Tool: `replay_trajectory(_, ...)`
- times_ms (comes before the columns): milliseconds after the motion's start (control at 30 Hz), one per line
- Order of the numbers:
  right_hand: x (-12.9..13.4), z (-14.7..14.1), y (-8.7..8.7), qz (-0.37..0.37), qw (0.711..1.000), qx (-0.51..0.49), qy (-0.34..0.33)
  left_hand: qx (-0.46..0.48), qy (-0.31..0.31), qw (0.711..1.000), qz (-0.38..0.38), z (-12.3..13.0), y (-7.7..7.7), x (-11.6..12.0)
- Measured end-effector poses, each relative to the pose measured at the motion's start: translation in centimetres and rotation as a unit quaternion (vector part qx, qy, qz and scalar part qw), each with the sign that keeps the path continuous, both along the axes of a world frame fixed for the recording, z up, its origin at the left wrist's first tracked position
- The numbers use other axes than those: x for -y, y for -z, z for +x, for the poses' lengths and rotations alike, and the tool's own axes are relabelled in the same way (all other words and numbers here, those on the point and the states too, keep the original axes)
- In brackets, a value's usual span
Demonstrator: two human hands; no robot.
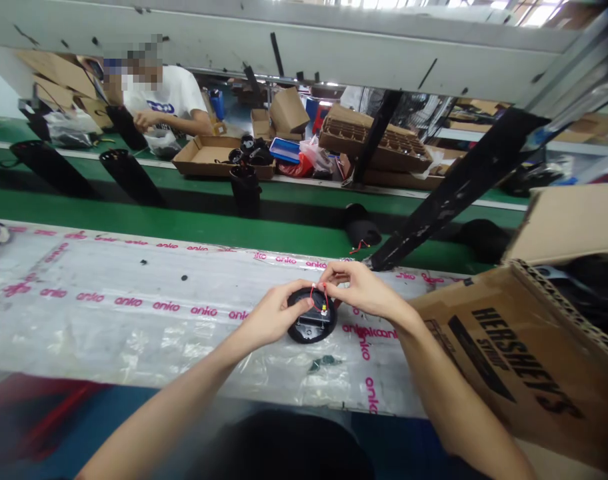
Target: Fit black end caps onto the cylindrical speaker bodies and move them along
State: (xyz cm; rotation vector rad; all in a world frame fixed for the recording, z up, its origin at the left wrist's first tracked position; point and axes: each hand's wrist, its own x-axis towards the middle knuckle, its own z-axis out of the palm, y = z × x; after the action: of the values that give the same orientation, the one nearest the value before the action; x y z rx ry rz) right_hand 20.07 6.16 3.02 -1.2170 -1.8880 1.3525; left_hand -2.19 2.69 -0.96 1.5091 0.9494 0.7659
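- Got a round black housing [311, 317] sitting flat on the counter [134, 320], and that's the thing both hands are on. A red wire [313, 297] forms a loop across its top, with a small pale connector [324, 309] right by it.
- Left hand [271, 313]: fingers are closed and curled over the housing's near-left edge, looks like a firm grip.
- Right hand [359, 288]: fingers are pinched together at the top of the housing, gripping the red wire from what I can see.
- Counter's covered in a clear plastic sheet [99, 333] with pink "anko" printing, running under the housing and off to its left.
- Small dark scrap [327, 363] lying on the plastic just in front of the housing.
- Big cardboard box [514, 360] with "HERSHEY'S" on it, off to the right of the housing.
- Past the housing there's a green conveyor belt [184, 213] with a black cup-shaped part [363, 233] on it, red wires poking out.
- Way beyond the housing, a co-worker [159, 93] in a white tee sits by a cardboard tray [219, 157] of black parts.
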Motion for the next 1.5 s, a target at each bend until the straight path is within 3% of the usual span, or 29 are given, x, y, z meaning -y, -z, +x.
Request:
replay_trajectory(200, -0.4, -0.3, -2.4, 0.016, 0.987, 0.153, -0.054, -0.013, 0.010, 1.000, 0.006, 0.1, 0.0, 0.2)
replay_trajectory(333, -0.4, -1.5, -3.6, 0.074, 0.962, 0.257, -0.060, 0.001, -0.026, 0.999, 0.045, 0.1, 0.4, 0.9)
replay_trajectory(400, -0.3, -2.2, -4.1, 0.089, 0.948, 0.298, -0.072, -0.005, -0.029, 0.998, 0.063, -0.5, -0.1, 0.7)
replay_trajectory(500, -0.5, -2.9, -4.5, 0.088, 0.934, 0.335, -0.089, -0.110, 0.037, 0.990, 0.085, -1.9, -2.3, -1.0)
replay_trajectory(633, -1.2, -3.0, -4.4, 0.075, 0.928, 0.349, -0.103, -0.301, 0.164, 0.929, 0.139, -2.6, -6.1, -4.2)
replay_trajectory(733, -1.6, -2.9, -4.1, 0.069, 0.926, 0.354, -0.116, -0.369, 0.238, 0.877, 0.192, -1.5, -7.6, -5.4)
replay_trajectory(900, -1.2, -2.9, -4.5, 0.090, 0.921, 0.357, -0.124, -0.458, 0.237, 0.806, 0.291, 1.3, -8.9, -5.8)
replay_trajectory(1033, -0.5, -2.9, -4.4, 0.113, 0.924, 0.351, -0.102, -0.512, 0.265, 0.779, 0.244, 3.1, -9.9, -5.9)
replay_trajectory(1167, -0.3, -2.6, -3.7, 0.111, 0.934, 0.330, -0.082, -0.517, 0.230, 0.783, 0.258, 4.0, -10.1, -5.4)
replay_trajectory(1267, -0.4, -2.4, -3.2, 0.104, 0.940, 0.316, -0.074, -0.506, 0.198, 0.800, 0.254, 3.2, -9.9, -4.9)
replay_trajectory(1400, -0.6, -2.4, -3.1, 0.091, 0.947, 0.300, -0.074, -0.426, 0.214, 0.863, 0.165, -0.8, -9.7, -4.3)
replay_trajectory(1500, -0.6, -2.4, -3.1, 0.087, 0.952, 0.287, -0.069, -0.329, 0.171, 0.891, 0.262, -4.5, -8.5, -3.1)
